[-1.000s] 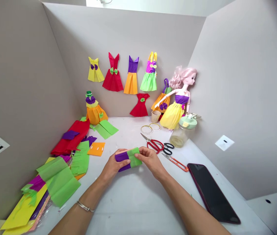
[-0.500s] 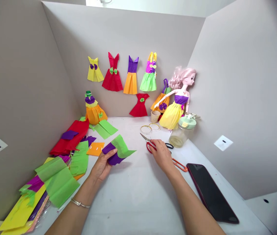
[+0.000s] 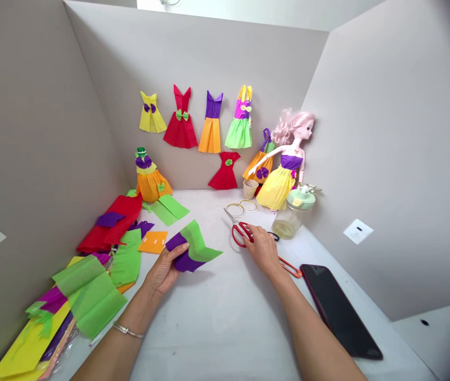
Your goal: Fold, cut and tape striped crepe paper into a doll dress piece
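My left hand is closed on a folded piece of green and purple crepe paper, held just above the white table. My right hand rests on the red-handled scissors, its fingers curled over the handles. A small orange-handled thread snip lies just right of that hand.
A dark phone lies at the right. A jar with a green lid, a doll in a yellow dress, a paper cup and wire rings stand behind. Crepe paper sheets are piled left. Paper dresses hang on the back wall.
My right hand let go of the folded paper and moved right onto the red scissors. My left hand kept the paper and shifted it left, where it partly unfolded.
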Motion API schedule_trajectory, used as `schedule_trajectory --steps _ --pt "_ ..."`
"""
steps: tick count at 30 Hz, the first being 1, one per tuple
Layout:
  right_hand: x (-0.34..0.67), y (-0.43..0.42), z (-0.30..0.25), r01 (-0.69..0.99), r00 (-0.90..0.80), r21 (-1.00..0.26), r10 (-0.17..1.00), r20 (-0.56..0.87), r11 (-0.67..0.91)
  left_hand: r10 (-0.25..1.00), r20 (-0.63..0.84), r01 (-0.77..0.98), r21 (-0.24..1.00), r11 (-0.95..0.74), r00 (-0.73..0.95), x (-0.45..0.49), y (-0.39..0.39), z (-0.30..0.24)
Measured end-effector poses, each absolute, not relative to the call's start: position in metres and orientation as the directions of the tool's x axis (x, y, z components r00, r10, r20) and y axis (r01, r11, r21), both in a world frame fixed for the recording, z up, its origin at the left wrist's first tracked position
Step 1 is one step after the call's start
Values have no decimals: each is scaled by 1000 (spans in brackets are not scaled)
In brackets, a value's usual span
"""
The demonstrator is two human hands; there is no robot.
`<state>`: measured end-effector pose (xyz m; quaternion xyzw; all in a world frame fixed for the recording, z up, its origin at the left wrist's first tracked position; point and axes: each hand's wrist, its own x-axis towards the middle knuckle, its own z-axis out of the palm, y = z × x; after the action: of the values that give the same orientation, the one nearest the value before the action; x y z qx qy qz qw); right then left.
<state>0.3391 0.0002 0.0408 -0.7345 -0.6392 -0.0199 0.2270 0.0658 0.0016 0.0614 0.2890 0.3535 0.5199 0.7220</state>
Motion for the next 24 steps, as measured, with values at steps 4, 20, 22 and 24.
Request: schedule_trajectory --steps 4,20,22,24 --pt "338 -2 47 946 213 -311 903 373 -95 952 -218 -545 782 303 215 66 2 62" --pt "366 4 44 907 360 -374 821 443 -196 947 -237 -560 764 320 217 68 0 61" --pt "366 5 44 905 363 -380 815 452 -193 948 -236 -563 764 316 211 68 0 62" --pt "366 5 43 905 362 -383 811 460 -187 948 -237 -563 763 316 210 69 0 63"
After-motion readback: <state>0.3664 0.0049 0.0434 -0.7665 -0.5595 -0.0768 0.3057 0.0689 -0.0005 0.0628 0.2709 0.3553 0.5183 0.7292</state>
